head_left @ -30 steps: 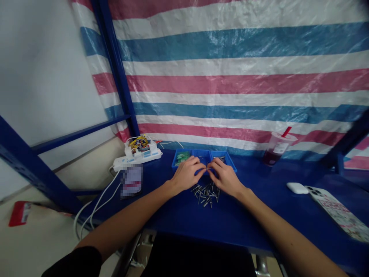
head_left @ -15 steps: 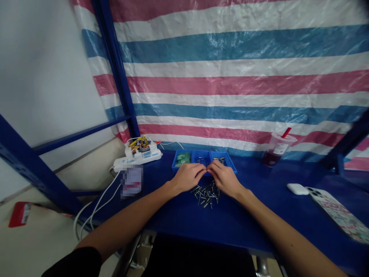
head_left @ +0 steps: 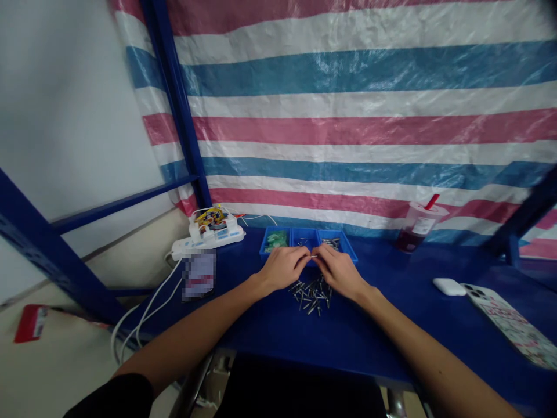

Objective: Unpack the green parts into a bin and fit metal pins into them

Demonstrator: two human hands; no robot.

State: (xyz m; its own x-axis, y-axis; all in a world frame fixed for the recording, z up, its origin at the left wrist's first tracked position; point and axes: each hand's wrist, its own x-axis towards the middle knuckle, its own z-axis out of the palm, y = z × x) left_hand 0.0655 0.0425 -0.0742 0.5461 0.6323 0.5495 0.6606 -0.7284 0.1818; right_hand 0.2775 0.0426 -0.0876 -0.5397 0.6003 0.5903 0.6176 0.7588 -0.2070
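My left hand (head_left: 282, 268) and my right hand (head_left: 338, 268) meet fingertip to fingertip, both pinching a small thin metal part (head_left: 314, 256) between them. Just behind the hands stand three blue trays side by side. The left tray (head_left: 261, 248) holds green and clear pieces, the middle one (head_left: 305, 232) a few small bits, and the right one (head_left: 351, 253) metal pieces. My fingers cover the front edges of the trays in part. A loose pile of metal pieces (head_left: 311, 295) lies on the blue table below my hands.
At the left are a white power strip (head_left: 209, 240) with cables and a blurred phone-like object (head_left: 199, 276). A lidded cup (head_left: 415, 226) with a red straw, a white case (head_left: 449, 286) and a phone (head_left: 509, 322) sit at the right. Striped sheeting (head_left: 348, 128) hangs behind.
The thin part between my fingertips now shows more clearly, and the fingers have shifted very slightly. Both hands are otherwise in the same place.
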